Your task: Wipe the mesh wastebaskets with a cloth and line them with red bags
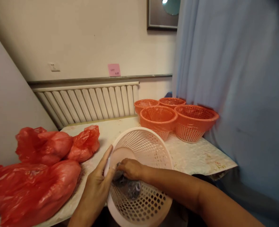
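A pale pink plastic basket [141, 142] with perforated sides is tipped so that its mouth faces me, at the near edge of the table. My left hand [95, 186] grips its left rim, thumb on the inside and fingers outside. Reaching in from the right, my right hand [131, 168] is closed near the left inner wall, its fingers around part of something grey. Below those fingers, a dark grey, speckled wad [134, 189] lies against the lower wall. Whether the wad and the held grey piece are one thing, I cannot tell.
Several orange-red perforated baskets [158, 115] stand at the table's back right, beside a blue curtain [236, 78]. Filled red plastic bags [42, 189] lie on the left. Behind the patterned tablecloth [196, 157] are a radiator [92, 102] and the wall.
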`<action>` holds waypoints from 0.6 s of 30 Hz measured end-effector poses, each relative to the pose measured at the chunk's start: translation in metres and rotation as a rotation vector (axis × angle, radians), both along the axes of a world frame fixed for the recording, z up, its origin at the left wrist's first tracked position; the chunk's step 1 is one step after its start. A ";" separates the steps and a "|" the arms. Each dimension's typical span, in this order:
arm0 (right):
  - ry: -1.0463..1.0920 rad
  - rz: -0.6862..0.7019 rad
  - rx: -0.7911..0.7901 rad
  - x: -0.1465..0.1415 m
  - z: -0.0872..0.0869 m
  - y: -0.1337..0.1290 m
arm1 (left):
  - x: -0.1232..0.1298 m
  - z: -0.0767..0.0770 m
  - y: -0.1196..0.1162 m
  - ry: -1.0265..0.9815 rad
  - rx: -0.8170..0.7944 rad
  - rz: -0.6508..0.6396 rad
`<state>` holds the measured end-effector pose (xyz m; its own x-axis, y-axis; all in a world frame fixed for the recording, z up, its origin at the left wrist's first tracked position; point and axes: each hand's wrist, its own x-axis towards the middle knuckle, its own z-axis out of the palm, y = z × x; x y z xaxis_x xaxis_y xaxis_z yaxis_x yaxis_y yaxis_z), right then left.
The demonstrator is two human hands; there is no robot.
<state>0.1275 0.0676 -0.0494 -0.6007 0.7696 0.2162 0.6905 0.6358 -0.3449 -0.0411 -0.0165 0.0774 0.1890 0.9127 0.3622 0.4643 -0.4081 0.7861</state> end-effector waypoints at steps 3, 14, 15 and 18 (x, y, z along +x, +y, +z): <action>-0.229 0.225 0.182 -0.009 -0.009 -0.007 | -0.005 0.004 0.008 0.047 0.017 0.011; -0.539 0.323 0.418 -0.014 -0.021 0.002 | -0.014 0.004 0.016 0.168 0.112 0.061; -0.534 0.310 0.432 -0.015 -0.021 0.004 | -0.015 0.003 0.015 0.167 0.116 0.051; -0.516 0.276 0.485 -0.019 -0.021 0.014 | -0.015 0.002 0.011 0.179 0.121 0.017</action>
<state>0.1086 0.0811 -0.0706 -0.8746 0.4669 0.1311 0.4820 0.8071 0.3410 -0.0561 -0.0056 0.0798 0.2450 0.8683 0.4313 0.5997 -0.4853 0.6363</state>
